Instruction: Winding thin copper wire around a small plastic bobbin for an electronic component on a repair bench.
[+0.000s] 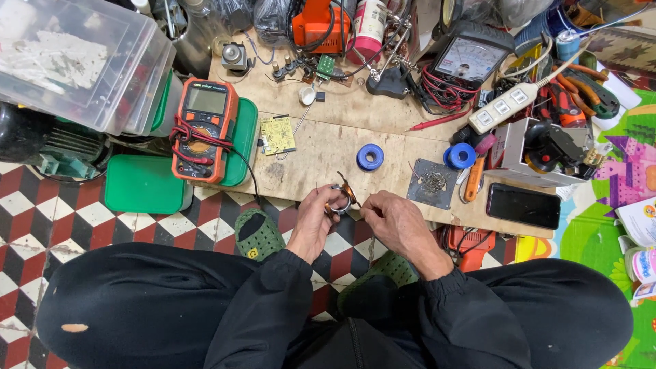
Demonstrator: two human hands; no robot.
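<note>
At the near edge of a low wooden bench (342,154), a seated person in dark sleeves holds a small copper wire coil (341,197) between both hands. The left hand (316,220) is curled closed around the coil's left side, thumb and fingers pinching it. The right hand (400,224) is nearly closed, fingertips pinched on what appears to be a fine wire at the coil's right side; the strand itself is too thin to make out clearly. The coil sits just above the bench's front edge, near its middle. Behind it on the bench lie two blue tape rolls (370,157), a small yellow circuit board (277,134) and a square metal plate (432,183). An orange multimeter (204,130) rests on green lidded boxes at the left end. A black phone (523,206) lies at the right front corner, with a white power strip (507,106) farther back. Green slippers (258,234) show on the checkered floor below.
</note>
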